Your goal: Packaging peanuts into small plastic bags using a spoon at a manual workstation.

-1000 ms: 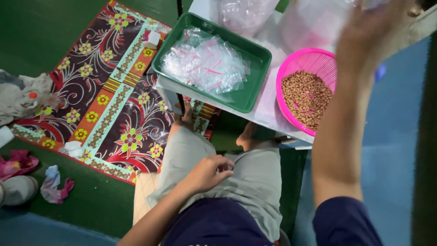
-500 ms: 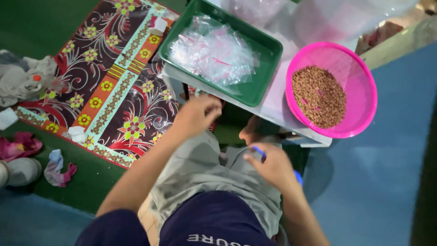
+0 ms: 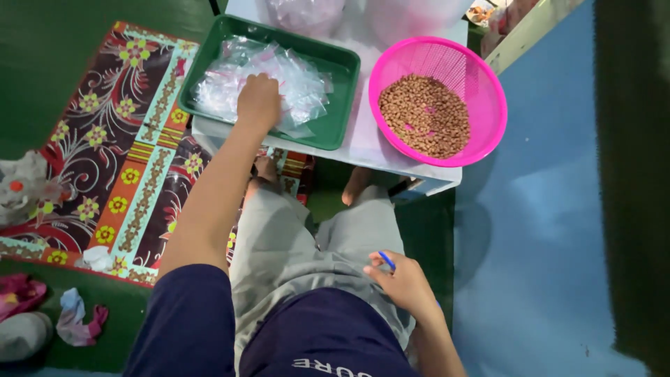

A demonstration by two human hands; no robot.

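My left hand reaches forward into the green tray and rests on the heap of small clear plastic bags with pink strips; whether it grips one is hidden. My right hand lies on my right thigh and holds a thin blue object between the fingers. A pink basket holding brown seeds stands to the right of the tray. Both sit on a small white table.
A patterned floral mat lies on the green floor at the left, with crumpled cloths and rags near its edges. Blue floor spreads to the right. Clear bags sit at the table's far side.
My left hand has moved from below the table edge up into the green tray onto the bags. My right hand stayed on my lap with the blue object.
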